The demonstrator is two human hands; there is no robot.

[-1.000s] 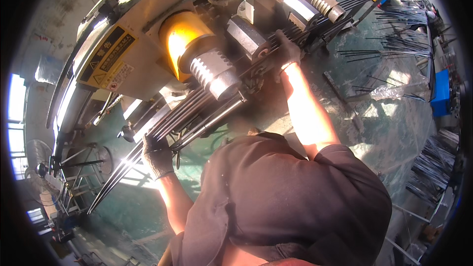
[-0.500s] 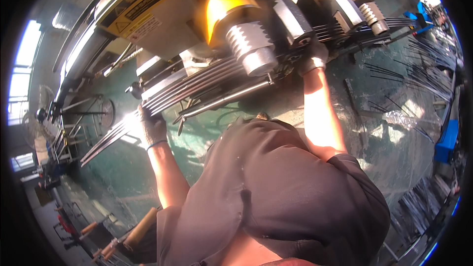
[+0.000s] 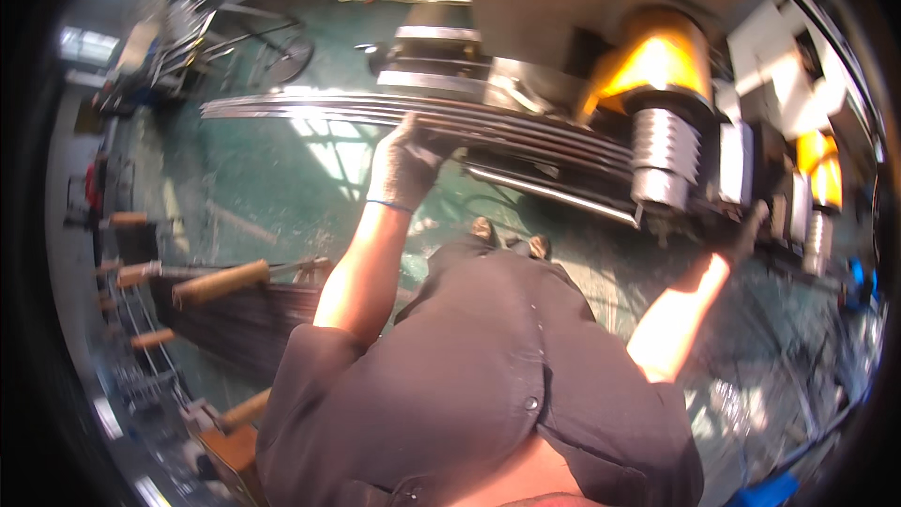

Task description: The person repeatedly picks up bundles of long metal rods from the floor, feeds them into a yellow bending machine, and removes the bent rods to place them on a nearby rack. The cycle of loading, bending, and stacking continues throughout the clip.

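Observation:
A bundle of several long, thin metal rods [image 3: 319, 110] runs sideways from the far left into a machine. My left hand [image 3: 405, 164], in a pale work glove with a blue band at the wrist, is closed around the bundle from the near side. My right hand [image 3: 741, 237], in a darker-looking glove, reaches up to the machine between its two yellow-housed units. Blur and shadow hide its fingers and whatever it touches. Next to it stands a silver metal block [image 3: 735, 161]. A ribbed steel cylinder [image 3: 664, 160] hangs below the nearer yellow housing [image 3: 657, 61], in front of the rods.
Below the rods runs a shiny metal bar [image 3: 554, 193]. A rack with wooden rollers [image 3: 221, 284] and a dark stack of long pieces [image 3: 253, 319] stand at the left. A round-based stand [image 3: 289, 61] is at the far left, and a blue object [image 3: 765, 491] lies at the lower right.
My view has swung left, so machine and rods appear farther right and more level. My left hand still grips the rods. My right hand remains by the machine, now more blurred.

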